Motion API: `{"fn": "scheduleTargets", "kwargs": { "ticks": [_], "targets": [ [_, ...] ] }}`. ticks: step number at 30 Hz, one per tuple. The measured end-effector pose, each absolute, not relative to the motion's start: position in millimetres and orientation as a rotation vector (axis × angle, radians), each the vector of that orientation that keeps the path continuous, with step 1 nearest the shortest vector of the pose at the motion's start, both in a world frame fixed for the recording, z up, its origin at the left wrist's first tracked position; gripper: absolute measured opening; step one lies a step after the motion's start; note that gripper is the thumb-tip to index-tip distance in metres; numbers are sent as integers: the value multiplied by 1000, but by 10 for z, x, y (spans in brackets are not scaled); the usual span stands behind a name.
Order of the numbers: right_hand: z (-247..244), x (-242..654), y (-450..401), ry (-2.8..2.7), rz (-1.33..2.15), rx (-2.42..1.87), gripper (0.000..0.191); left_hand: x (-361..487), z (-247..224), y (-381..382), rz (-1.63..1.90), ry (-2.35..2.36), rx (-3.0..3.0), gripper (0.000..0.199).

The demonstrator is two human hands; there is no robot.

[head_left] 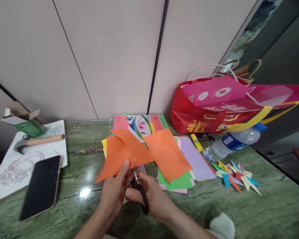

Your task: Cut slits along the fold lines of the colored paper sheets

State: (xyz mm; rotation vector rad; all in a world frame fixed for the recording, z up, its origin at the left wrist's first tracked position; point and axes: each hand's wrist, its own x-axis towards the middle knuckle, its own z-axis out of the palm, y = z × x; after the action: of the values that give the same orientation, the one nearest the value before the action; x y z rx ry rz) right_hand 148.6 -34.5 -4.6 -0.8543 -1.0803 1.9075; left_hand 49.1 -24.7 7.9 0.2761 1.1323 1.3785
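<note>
Bare forearms (98,217) are running in from the bottom edge, which is cutting them off; beside the right one a white lump (221,225) is showing only in part, too little to name. The right hand (150,192) is gripping scissors (145,202), its fingers covering much of the black handles. The blades are pointing away, nearly together, against an orange sheet (122,151); whether they are biting into it, I cannot tell. The left hand (114,189) is pinching that sheet's near edge, thumb on top, its other fingers mostly hidden.

To the left, a phone (41,189) is lying with its screen dark, partly covering a white board (0,195). Beads (6,179), a hammer (45,140) and an opened box (30,128) are resting on the board, the box hiding part of the hammer.

To the right, folded paper spikes (236,176) are sitting on the table (82,212). Another orange sheet (168,154) is covering much of the green paper (176,184) and overlapping purple paper (194,159). Near a glue stick (196,142), a bottle (220,147) is lying on its side; something dark between them is staying unclear.

Farther back, orange paper is masking part of a printed pack (151,124), and a red bag (186,114) is partly hiding a basket (256,68).
</note>
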Motion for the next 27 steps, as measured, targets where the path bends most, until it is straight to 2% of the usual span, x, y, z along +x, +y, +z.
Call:
{"fn": "scheduleTargets", "kwargs": {
  "ticks": [8, 20, 27],
  "targets": [
    [-157, 1617, -338, -1078, 1952, -857, 45, 473, 5, -251, 1381, 1200, 429, 37],
    [-187, 1606, -368, -1134, 1883, -827, 41, 435, -156, -291, 1369, 1303, 555, 32],
    [-148, 1597, -351, -1143, 1882, -881, 46, 440, -176, -303, 1370, 1327, 594, 29]
  ]
}}
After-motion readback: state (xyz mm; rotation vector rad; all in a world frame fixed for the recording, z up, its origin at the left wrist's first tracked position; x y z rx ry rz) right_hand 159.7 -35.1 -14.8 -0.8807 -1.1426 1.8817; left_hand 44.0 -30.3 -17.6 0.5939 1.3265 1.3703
